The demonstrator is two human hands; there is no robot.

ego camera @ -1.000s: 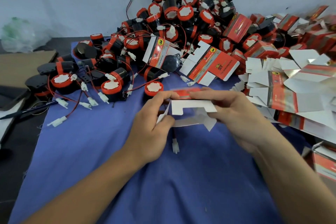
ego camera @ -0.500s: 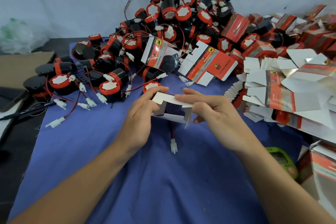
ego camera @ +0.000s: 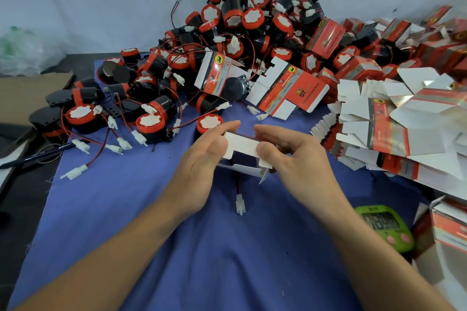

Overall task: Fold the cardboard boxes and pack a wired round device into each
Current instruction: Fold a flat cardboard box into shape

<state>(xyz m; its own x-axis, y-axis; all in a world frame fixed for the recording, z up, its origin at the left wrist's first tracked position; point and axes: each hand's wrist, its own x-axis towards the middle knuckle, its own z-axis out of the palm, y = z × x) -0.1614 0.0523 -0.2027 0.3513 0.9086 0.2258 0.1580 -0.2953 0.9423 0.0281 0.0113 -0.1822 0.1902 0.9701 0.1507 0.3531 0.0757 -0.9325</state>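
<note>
A small cardboard box (ego camera: pixel 241 148) with white flaps sits between my hands above the blue cloth (ego camera: pixel 126 209). My left hand (ego camera: pixel 199 166) grips its left side, thumb on the top flap. My right hand (ego camera: pixel 295 164) grips the right side, thumb pressing the same flap. A red and black wire with a white connector (ego camera: pixel 240 203) hangs out beneath the box; the device inside is hidden. A big heap of black and red round devices (ego camera: pixel 235 33) lies behind. Flat unfolded boxes (ego camera: pixel 394 129) are stacked at right.
Closed red boxes (ego camera: pixel 326 38) lie at the back right. A green timer (ego camera: pixel 384 227) sits on the cloth near my right forearm. Brown cardboard (ego camera: pixel 20 98) and a pen (ego camera: pixel 38 156) lie at left. A wall stands behind the heap.
The box has gone from a loose, open blank to a squarer shape held between both hands. The flap is now pressed under both thumbs, and the hands sit closer together.
</note>
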